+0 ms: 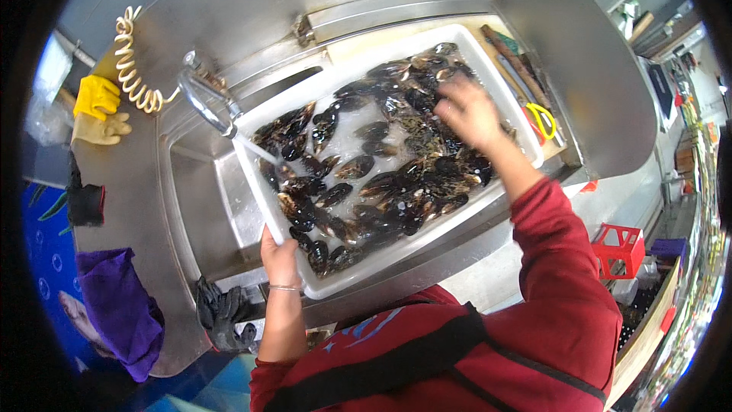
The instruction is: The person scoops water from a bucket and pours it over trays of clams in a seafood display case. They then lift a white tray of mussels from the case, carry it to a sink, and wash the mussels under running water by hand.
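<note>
A white plastic tray (252,177) lies across the sink, full of dark mussels (354,168) sitting in shallow water. My left hand (280,258) grips the tray's near left corner, thumb on the rim, the other fingers hidden below it. Over the mussels at the tray's right side is my right hand (467,111), slightly blurred, its fingers spread and holding nothing that I can see. From the chrome faucet (212,111) a stream of water runs into the tray's left side, onto the mussels there.
Left of the tray are the sink basin (221,206), yellow gloves (99,111), black gloves (217,313) and a purple cloth (122,309). Yellow-handled scissors (542,120) and long tools (512,69) lie beyond the tray's right edge. A red crate (619,250) stands at right.
</note>
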